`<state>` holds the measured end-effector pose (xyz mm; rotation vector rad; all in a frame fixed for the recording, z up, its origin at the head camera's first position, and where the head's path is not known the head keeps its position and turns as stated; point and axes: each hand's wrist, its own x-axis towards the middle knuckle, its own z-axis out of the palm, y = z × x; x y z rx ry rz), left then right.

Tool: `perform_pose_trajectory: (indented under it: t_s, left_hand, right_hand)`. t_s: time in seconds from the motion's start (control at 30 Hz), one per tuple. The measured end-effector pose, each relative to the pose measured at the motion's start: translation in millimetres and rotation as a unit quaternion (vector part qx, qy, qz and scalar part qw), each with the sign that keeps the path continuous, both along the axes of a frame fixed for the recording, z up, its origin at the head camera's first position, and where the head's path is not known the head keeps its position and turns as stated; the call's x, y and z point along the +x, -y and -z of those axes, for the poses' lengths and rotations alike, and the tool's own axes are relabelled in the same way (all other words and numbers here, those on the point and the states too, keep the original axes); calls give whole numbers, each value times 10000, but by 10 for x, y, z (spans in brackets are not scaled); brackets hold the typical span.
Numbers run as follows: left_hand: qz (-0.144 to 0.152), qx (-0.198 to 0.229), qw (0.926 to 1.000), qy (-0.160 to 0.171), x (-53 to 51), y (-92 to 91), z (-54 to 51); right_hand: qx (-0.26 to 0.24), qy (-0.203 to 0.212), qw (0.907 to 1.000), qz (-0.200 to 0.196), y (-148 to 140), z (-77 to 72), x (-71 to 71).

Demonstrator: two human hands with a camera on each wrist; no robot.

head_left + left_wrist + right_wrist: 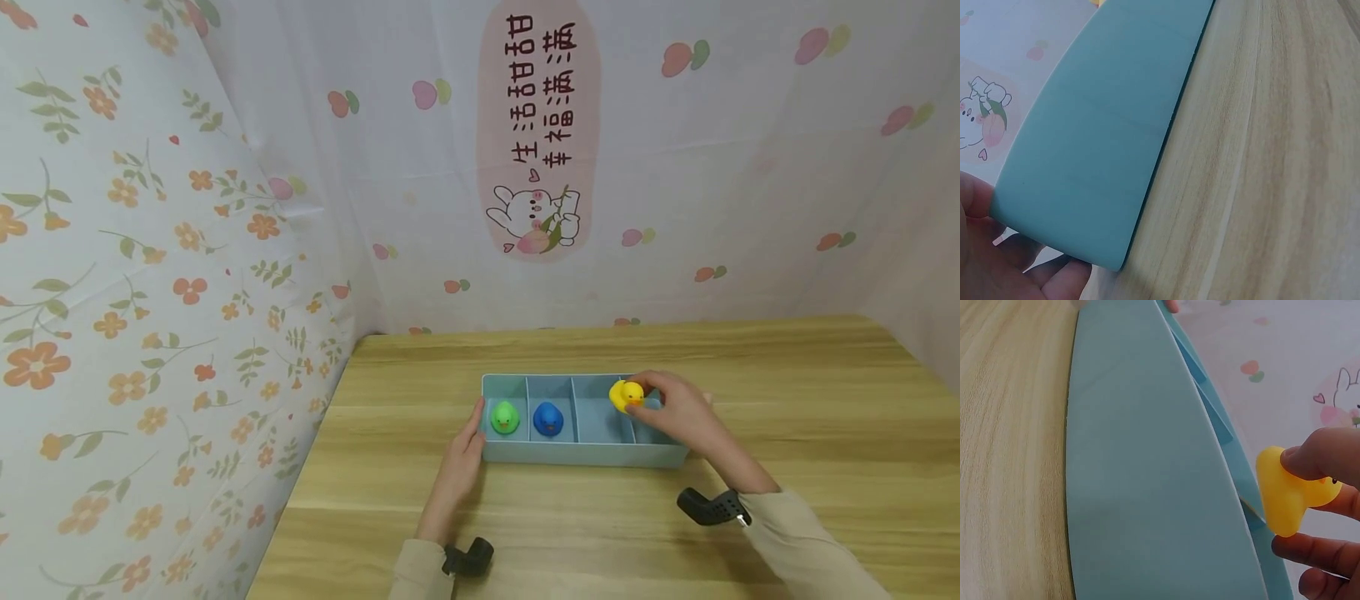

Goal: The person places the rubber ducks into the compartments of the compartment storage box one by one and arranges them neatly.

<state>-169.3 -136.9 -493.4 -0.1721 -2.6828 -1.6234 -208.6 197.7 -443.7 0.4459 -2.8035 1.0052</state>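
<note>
A light-blue divided box (585, 455) stands on the table with a green rubber duck (505, 418) in its leftmost compartment and a blue rubber duck (548, 419) in the one beside it. My right hand (678, 408) pinches a yellow rubber duck (626, 396) above the right part of the box. In the right wrist view the thumb presses on that yellow duck (1282, 494), with fingers on its other side. My left hand (461, 462) rests against the outside of the box's left end. The left wrist view has its fingers at the end wall of the box (1097, 131).
The wood-grain table (390, 500) extends around the box. Behind it hangs a printed white curtain (660, 150), and a floral cloth (165, 317) hangs along the left side. A black wrist device (468, 557) sits on the left wrist, another (708, 507) on the right.
</note>
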Motion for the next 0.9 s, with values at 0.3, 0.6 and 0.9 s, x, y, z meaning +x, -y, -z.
perform_pose_trajectory:
  t_s: [0.3, 0.6, 0.9]
  left_hand:
    - [-22, 107, 9998, 148, -15, -7, -37]
    - [-15, 143, 9998, 102, -9, -8, -32]
    - [-17, 132, 9998, 155, 3, -12, -38]
  right_hand:
    - [-17, -149, 9998, -90, 80, -30, -21]
    - [129, -233, 9994, -198, 161, 0, -31]
    - [268, -261, 9991, -201, 220, 16, -15]
